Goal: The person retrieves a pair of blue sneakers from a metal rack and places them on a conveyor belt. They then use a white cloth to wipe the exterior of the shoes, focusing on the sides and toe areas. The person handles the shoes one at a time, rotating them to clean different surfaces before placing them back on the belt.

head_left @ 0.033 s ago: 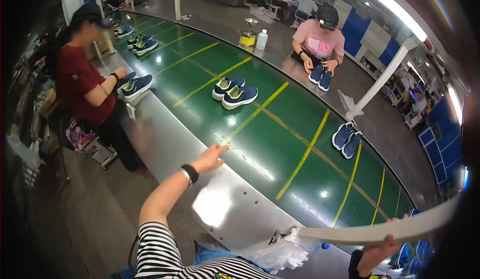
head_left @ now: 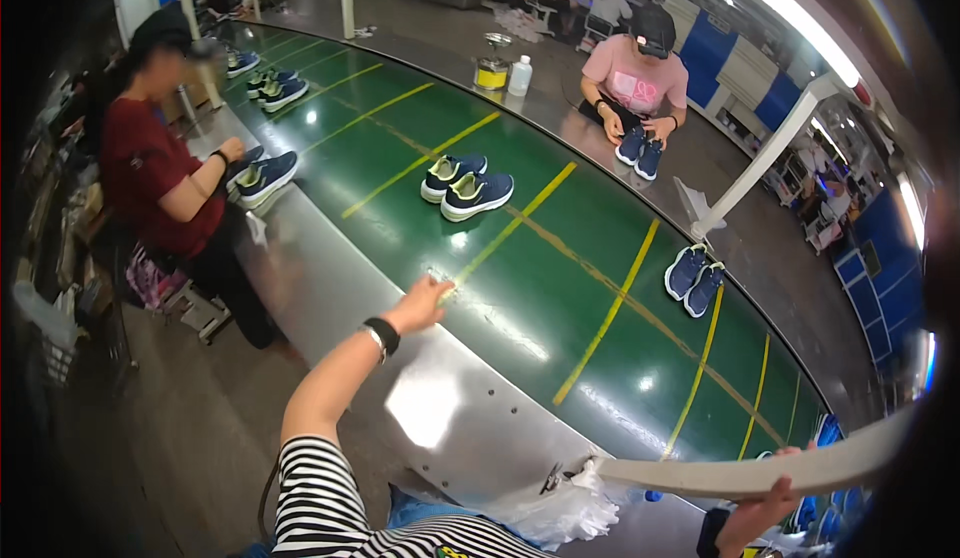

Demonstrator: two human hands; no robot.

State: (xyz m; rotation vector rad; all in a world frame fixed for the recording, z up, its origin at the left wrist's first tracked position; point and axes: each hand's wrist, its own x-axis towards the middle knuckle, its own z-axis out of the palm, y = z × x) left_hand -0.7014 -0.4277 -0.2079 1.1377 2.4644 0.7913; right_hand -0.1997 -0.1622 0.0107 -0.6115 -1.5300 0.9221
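My left hand (head_left: 417, 303) is over the near edge of the green conveyor belt (head_left: 530, 303), its fingers loosely bent and apart. Nothing shows in it. At the lower right, my right hand (head_left: 762, 514) is wrapped round a pale curved post (head_left: 720, 478), with fingertips showing above and below it. A pair of navy sneakers (head_left: 478, 196) with pale soles rides on the belt, beyond my left hand. Farther right, another navy pair (head_left: 693, 280) lies by the belt's far edge.
A person in dark red (head_left: 160, 168) at the left handles navy shoes. Across the belt, a person in pink (head_left: 635, 78) holds another pair. A yellow can (head_left: 491, 76) and white bottle (head_left: 520, 77) stand on the far ledge. A plastic bag (head_left: 580, 508) hangs near me.
My left hand has shifted slightly up and left, its fingers more bent. The middle pair of sneakers appears slightly farther left. My right hand stays on the post.
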